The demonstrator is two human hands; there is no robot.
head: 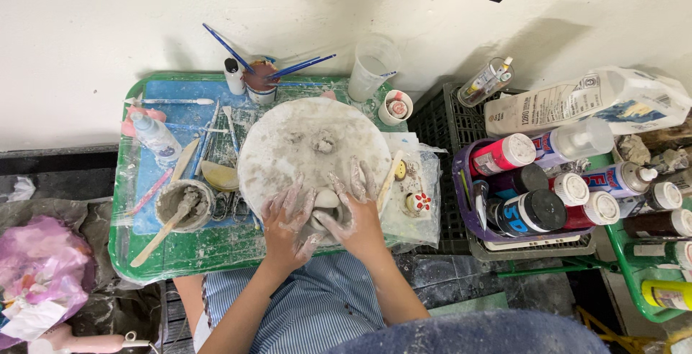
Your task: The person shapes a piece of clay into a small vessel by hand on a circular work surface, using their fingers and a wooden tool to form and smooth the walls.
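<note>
Against a white wall, the green tray table (144,260) carries a clay-smeared round board (303,145) pulled near the seated person, whose left hand (287,226) and right hand (355,218), fingers curled inward, cup a small clay lump (326,200) at its near edge, steadying it from both sides.

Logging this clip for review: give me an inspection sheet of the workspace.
Surface: green table under clay-smeared plastic film.
Job's things: small clay lump on the near edge of a round board.
Clutter: clay cup with wooden stick, brush pot, clear cup, small painted pieces.
Grips: left hand and right hand, both clay-coated, cupped around the lump.
Cables: nothing seen.
Surroundings: white wall, crate of paint bottles to the right, pink bag to the left.
</note>
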